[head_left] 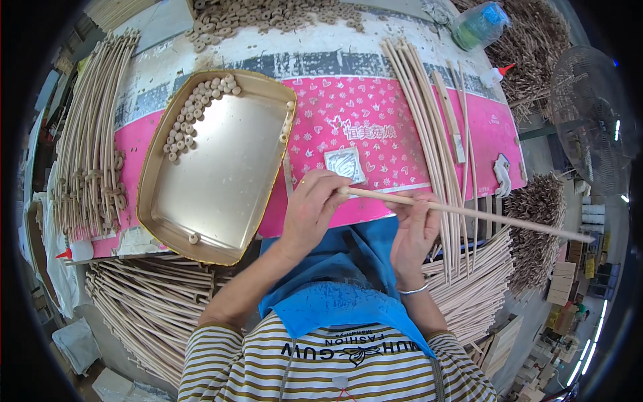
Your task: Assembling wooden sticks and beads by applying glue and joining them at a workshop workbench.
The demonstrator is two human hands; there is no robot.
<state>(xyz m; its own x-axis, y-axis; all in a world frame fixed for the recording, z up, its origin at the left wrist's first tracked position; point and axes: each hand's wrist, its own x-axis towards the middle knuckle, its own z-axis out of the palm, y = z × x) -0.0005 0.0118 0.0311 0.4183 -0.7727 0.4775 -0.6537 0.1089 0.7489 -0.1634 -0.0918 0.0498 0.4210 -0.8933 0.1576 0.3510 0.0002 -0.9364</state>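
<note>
Both hands hold one long, thin wooden stick (509, 220) level above the near edge of the table. My left hand (313, 206) is closed at its left end, where a small pale knob or bead shows at the fingertips. Farther along, my right hand (414, 231) pinches the shaft, and the stick runs on well past it to the right. Just beyond my left hand lies a small square white-and-silver pad (345, 165) on the pink table cover (362, 100). A gold-rimmed tray (224, 167) left of my hands holds round wooden beads (189, 115), mostly along its far left side.
Bundled sticks with rings (90, 154) lie at the left. More sticks (429, 134) lie on the table's right part, beside a flat wooden strip (449, 114). Wooden rings (268, 17) are heaped at the back. A red-tipped glue bottle (494, 75) and a fan (589, 120) are at the right.
</note>
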